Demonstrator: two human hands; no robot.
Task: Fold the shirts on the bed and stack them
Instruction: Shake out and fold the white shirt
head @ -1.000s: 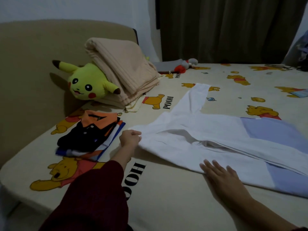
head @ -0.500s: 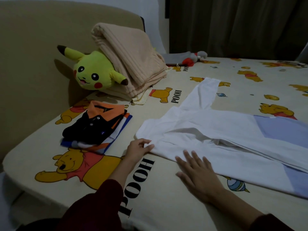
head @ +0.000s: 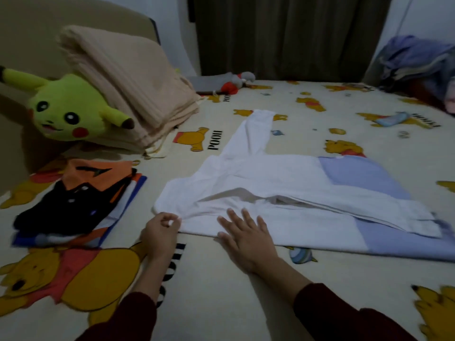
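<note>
A white and light-blue shirt (head: pixel 283 188) lies spread across the bed (head: pixel 221 291), one sleeve reaching toward the far side. My left hand (head: pixel 160 230) pinches the shirt's near left corner between thumb and fingers. My right hand (head: pixel 246 235) presses flat on the shirt's near edge, fingers spread. To the left sits a stack of folded shirts (head: pixel 78 203), with an orange and black one on top.
A yellow plush toy (head: pixel 66 109) and a folded beige blanket (head: pixel 128 87) lean on the headboard at the back left. A small grey and red plush (head: pixel 234 82) lies by the dark curtain. Bluish clothes (head: pixel 418 60) are heaped at the far right.
My right hand slid left along the shirt's near edge toward my left hand. My left hand moved down from the collar edge to the near corner and now pinches it.
</note>
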